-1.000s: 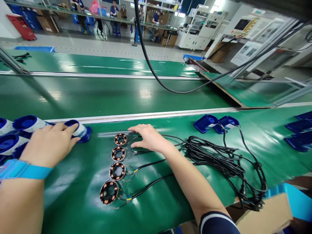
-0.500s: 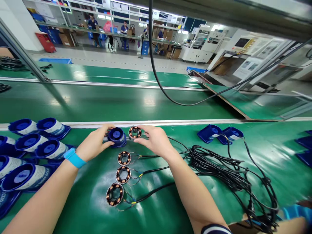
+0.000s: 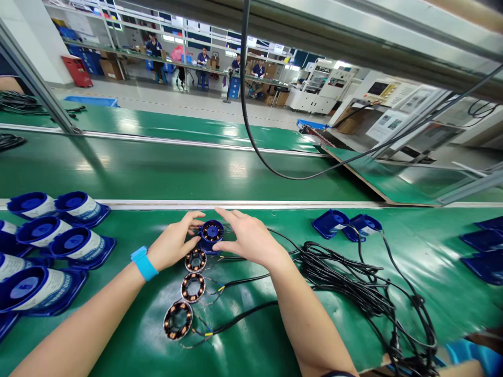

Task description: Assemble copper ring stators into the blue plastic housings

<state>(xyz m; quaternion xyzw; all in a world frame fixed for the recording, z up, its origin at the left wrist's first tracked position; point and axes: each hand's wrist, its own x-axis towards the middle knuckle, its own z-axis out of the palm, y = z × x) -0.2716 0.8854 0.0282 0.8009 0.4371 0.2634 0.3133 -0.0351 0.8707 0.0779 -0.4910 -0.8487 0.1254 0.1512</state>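
Observation:
A blue plastic pump-like housing [image 3: 208,246] stands upright between my hands, with a ring-shaped motor stator [image 3: 212,231] at its open top; how deep it sits I cannot tell. My left hand [image 3: 175,241] is curled around the housing's left side, thumb in front. My right hand [image 3: 253,236] spans its right side, thumb at the front and fingers behind. In a column toward me lie three more copper-wound stators: a far one [image 3: 195,259], a middle one [image 3: 193,287] and a near one [image 3: 178,320]. Their thin leads join black cables [image 3: 247,314] running right.
Several labelled blue housings [image 3: 84,243] crowd the left. A black cable bundle [image 3: 334,272] lies right, two housings [image 3: 332,222] behind it. More blue housings [image 3: 485,259] stand far right. A black cable [image 3: 251,131] hangs in front. At lower right is someone's blue-covered arm [image 3: 475,356].
The stator in my right hand has moved left onto the top of the blue housing. My left hand and the housing have shifted right, and both hands now surround it.

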